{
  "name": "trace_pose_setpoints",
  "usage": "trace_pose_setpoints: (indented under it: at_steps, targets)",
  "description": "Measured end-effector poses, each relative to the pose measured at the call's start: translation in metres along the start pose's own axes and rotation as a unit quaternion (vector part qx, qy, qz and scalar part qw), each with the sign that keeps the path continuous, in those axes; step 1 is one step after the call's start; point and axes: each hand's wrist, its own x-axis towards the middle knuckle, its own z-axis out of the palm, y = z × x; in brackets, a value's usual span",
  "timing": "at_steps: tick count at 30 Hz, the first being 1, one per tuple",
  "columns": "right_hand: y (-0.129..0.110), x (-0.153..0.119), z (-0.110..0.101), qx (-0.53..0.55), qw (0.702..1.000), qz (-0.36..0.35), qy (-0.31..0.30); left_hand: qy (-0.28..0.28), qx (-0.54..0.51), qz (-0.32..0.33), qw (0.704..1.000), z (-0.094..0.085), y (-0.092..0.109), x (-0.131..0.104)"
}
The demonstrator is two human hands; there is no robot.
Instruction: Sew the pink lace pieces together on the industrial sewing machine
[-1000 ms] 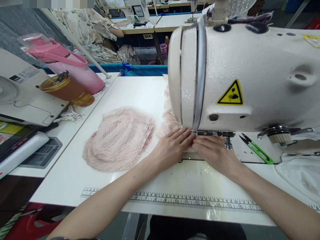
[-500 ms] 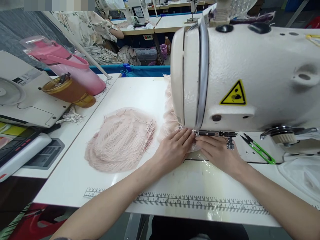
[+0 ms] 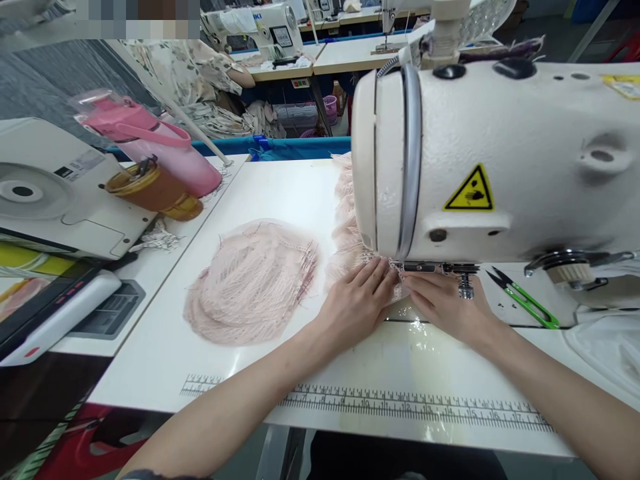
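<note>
My left hand lies palm down on the pale pink lace fabric, fingers stretched toward the needle area of the white sewing machine. From the other side, my right hand reaches in under the machine head, fingers extended and close to the left fingertips. A small sheer edge of the fabric shows between the hands. The machine head and its metal attachment cover the needle and part of the right hand. Left of my hands rests a round pile of pink lace pieces.
Green thread snips lie right of my right hand, near white fabric. A printed ruler runs along the front of the table. At left stand a pink bottle and a brown cup. Another person's sleeve shows behind.
The whole view has shifted slightly right and down. My hands keep nearly the same place at the machine, and the lace beside the head has barely moved.
</note>
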Motion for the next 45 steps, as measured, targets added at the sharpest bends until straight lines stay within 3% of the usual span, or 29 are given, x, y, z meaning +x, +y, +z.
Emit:
trace_pose_setpoints:
  at_steps: [7,12,20,31,40,45]
  targets:
    - [0.004,0.002,-0.004,0.024,0.999,0.008,-0.042,0.011,0.007,-0.003,1.0,0.001,0.002,0.0]
    - [0.011,-0.001,0.006,0.027,1.0,-0.016,-0.001,0.011,0.001,-0.009,1.0,0.0,0.002,0.001]
    - [0.005,0.002,-0.002,0.04,0.998,0.006,-0.042,0.044,-0.036,0.063,0.996,0.001,-0.002,-0.003]
    - [-0.006,0.007,-0.004,-0.065,0.997,-0.013,-0.025,0.053,-0.02,0.057,0.997,-0.001,-0.008,-0.002]
    - [-0.002,0.0,0.009,0.042,0.996,-0.036,-0.076,0.06,-0.034,0.037,0.997,-0.001,-0.014,-0.001]
    - [-0.007,-0.002,0.005,0.11,0.989,-0.055,-0.081,0.111,-0.034,0.051,0.992,-0.009,-0.018,0.001]
